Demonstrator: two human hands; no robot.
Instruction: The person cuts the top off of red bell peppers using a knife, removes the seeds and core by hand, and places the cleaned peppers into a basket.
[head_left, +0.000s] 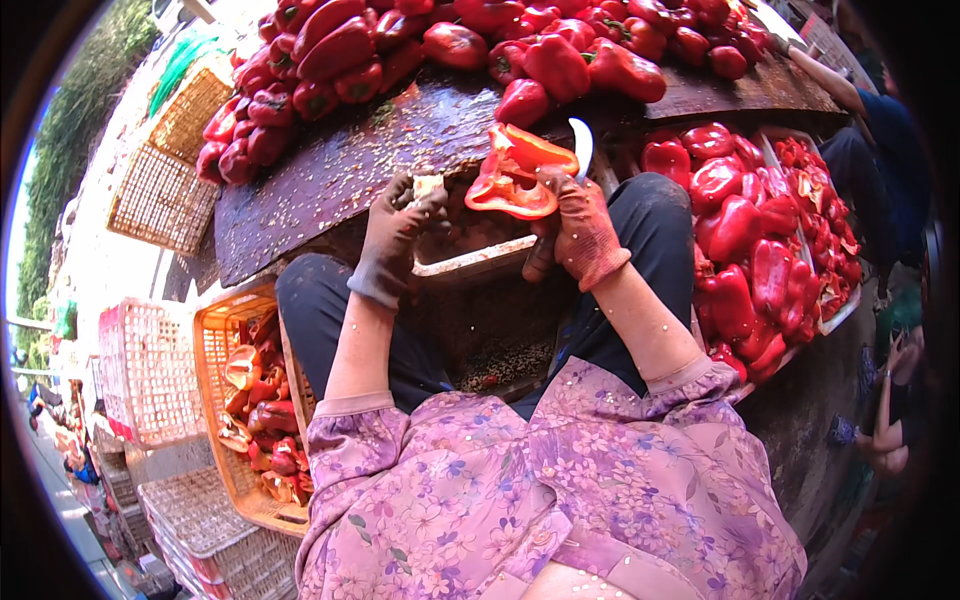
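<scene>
My left hand (405, 225), in a soiled work glove, pinches a pale, seedy pepper core (428, 185) above the table's near edge. In my right hand (581, 225), also gloved, are an opened red bell pepper (517, 174) and a knife with a curved blade (580, 148) that points up beside the pepper. The pepper's hollow inside faces up and its cut rim shows. A gap lies between the two hands. Whole red peppers (559, 67) are heaped on the far side of the dark, seed-strewn table (360, 165). The knife's handle is mostly hidden by my fingers.
A crate of red peppers (750, 240) stands right, beside a narrower crate of red pieces (821, 217). An orange crate (214, 420) with cut peppers stands left, near stacked plastic crates (217, 525). A pale container rim (480, 256) lies between my knees. Other people are at the right.
</scene>
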